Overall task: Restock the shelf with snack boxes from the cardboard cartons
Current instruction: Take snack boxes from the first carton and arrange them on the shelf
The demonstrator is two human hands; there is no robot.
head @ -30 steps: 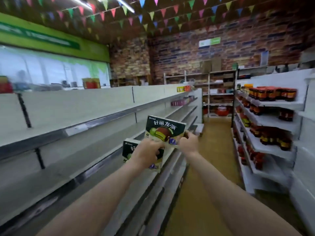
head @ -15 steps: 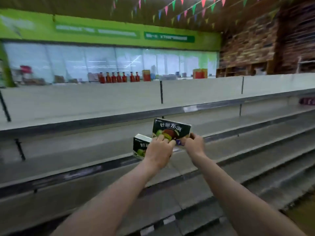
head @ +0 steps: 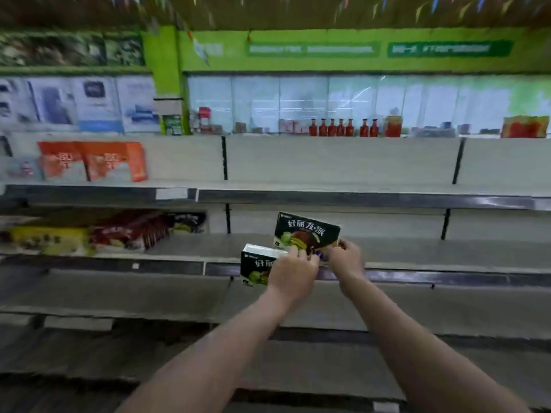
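Upper left: blurred orange packs (head: 92, 162) on the grey shelf (head: 343, 186), text unreadable. Centre: left hand (head: 293, 274) grips lower dark green snack box (head: 253, 268); right hand (head: 346, 259) pinches upper dark green snack box (head: 307, 234) printed "好丽友·派", in front of the middle tier.

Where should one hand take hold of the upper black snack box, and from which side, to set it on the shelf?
Grip the upper black snack box by its short right end, coming from the right, where the right hand already pinches its lower corner. The box is flat, wide and tilted, and its left end lies over the lower black snack box held by the left hand.
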